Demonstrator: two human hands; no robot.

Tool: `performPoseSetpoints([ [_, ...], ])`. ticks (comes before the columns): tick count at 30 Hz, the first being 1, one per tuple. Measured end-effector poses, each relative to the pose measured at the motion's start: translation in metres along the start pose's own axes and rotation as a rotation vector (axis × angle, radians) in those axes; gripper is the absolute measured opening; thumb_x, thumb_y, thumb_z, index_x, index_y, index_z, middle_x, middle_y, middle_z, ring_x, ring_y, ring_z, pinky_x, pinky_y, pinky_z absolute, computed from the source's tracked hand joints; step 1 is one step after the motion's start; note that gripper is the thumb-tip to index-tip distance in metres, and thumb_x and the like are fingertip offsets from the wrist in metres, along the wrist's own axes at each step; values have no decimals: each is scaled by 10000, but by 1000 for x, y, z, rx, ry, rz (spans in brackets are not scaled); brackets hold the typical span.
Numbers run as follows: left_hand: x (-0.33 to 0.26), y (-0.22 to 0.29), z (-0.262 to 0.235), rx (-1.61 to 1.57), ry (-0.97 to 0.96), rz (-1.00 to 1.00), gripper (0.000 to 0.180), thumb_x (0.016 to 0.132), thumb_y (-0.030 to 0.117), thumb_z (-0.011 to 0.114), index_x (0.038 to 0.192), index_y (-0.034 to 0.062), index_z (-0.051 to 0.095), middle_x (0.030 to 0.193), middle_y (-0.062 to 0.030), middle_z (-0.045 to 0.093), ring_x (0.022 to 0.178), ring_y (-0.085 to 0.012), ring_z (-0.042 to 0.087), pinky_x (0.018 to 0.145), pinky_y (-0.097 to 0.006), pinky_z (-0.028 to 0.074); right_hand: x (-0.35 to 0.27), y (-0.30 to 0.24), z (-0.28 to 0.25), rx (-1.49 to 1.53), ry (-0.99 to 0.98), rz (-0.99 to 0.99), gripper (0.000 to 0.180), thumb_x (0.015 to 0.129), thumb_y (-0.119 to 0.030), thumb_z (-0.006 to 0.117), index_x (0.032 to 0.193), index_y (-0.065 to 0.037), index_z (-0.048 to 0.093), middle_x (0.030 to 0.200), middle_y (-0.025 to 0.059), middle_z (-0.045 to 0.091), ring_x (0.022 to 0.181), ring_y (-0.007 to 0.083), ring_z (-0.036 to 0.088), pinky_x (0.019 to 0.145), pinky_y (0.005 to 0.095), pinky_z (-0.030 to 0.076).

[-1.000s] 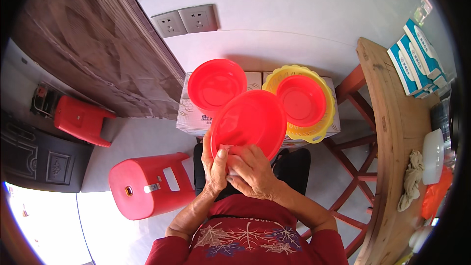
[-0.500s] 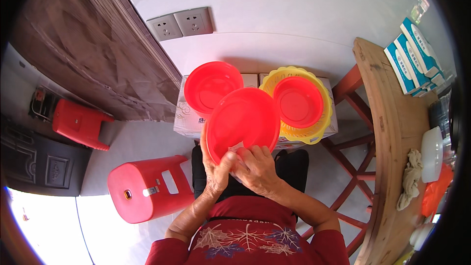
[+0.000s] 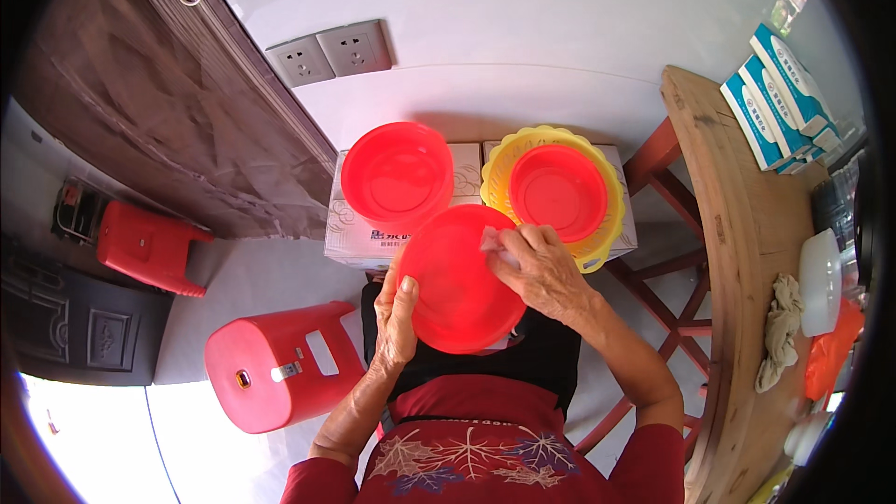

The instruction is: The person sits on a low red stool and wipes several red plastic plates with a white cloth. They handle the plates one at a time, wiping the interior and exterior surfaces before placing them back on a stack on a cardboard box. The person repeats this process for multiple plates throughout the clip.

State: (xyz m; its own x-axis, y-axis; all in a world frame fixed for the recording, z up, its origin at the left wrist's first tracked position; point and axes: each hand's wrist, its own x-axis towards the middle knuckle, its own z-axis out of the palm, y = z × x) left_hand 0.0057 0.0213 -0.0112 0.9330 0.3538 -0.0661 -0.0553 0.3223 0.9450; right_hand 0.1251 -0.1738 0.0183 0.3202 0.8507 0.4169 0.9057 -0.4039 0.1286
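A red plastic basin is tilted over my lap. My left hand grips its left rim, thumb over the edge and fingers behind the wall. At the basin's upper right rim, my right hand pinches a pale cloth against the inside. Beyond it, another red basin sits on a cardboard box. To the right of that, a smaller red basin rests inside a yellow scalloped strainer basket.
Cardboard boxes against the wall carry the basins. A red plastic stool stands at left, another red stool farther back. On the right, a wooden table holds blue-and-white packs, a rag and a white container.
My right hand has moved with the cloth from the basin's near rim to its upper right rim. The held basin has come lower, nearer my lap, and my left hand stays on its left side.
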Motion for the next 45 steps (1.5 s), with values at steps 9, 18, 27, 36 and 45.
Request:
performPoseSetpoints([
  [9,-2,7,4,-200,-186,-257,599,973,411,462,1396,-6,382,1339,-104,499,1213,-181,485,1035,-336,381,46,-21,3,80,287,-110,254,790,-171,636,1036,-164,575,1024,27,511,915,178,521,697,309,435],
  [18,2,13,-2,-94,-111,-89,558,972,289,508,1422,-4,358,1363,-117,491,1257,-189,449,1075,-344,329,7,-9,-3,35,31,174,125,744,-87,635,861,-45,642,930,38,496,844,190,504,670,313,432],
  [27,-1,6,17,-10,-67,-111,580,962,367,471,1388,-16,382,1351,-137,486,1244,-208,465,1050,-351,362,8,-11,6,-20,46,202,125,737,-68,633,850,-16,641,897,37,482,819,184,496,672,291,447],
  [36,1,0,24,-87,60,-18,598,962,447,443,1370,13,399,1285,-123,520,1156,-204,515,973,-340,423,41,-50,14,344,6,188,417,777,-81,618,1148,93,540,1115,178,512,1003,296,520,855,356,474],
  [45,-1,-17,16,-96,29,40,610,1001,474,307,1431,42,296,1396,-137,421,1276,-238,428,1070,-383,346,30,-42,22,122,12,491,383,796,-108,624,1113,95,554,1016,155,549,919,282,525,767,343,492],
])
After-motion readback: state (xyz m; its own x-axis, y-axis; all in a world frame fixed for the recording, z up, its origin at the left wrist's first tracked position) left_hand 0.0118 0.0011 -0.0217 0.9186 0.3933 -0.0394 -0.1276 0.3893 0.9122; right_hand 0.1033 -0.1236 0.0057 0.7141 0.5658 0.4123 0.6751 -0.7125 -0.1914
